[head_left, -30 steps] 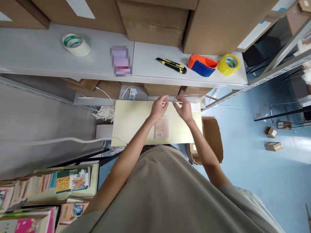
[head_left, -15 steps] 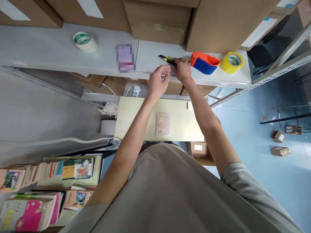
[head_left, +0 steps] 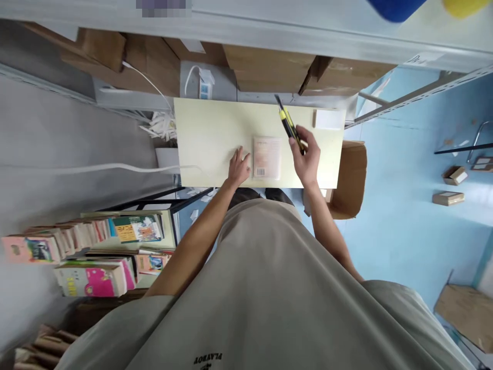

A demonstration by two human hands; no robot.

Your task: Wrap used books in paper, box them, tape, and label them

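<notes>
My right hand [head_left: 307, 154] grips a black and yellow utility knife [head_left: 287, 121] by its lower end, above the right half of the pale yellow table [head_left: 215, 123]. The knife's tip points up and away from me. At the table's near side, my left hand [head_left: 239, 168] is open with fingers spread, beside the left edge of a book [head_left: 266, 158] in what looks like clear wrapping. A barcode shows at the book's lower left. Whether my left fingertips touch the book or only the tabletop is hard to tell.
A white block-like item [head_left: 328, 119] lies at the table's far right. Beyond the table stands a metal shelf [head_left: 269, 33] with cardboard boxes [head_left: 269, 69] beneath. An open carton [head_left: 350, 177] is on the right, stacked books [head_left: 88, 277] at lower left. A white cable [head_left: 115, 166] runs in from the left.
My right hand has lifted the utility knife off the shelf and brought it over the table. My left hand has come down from the shelf edge to beside the book. The view has tilted downward.
</notes>
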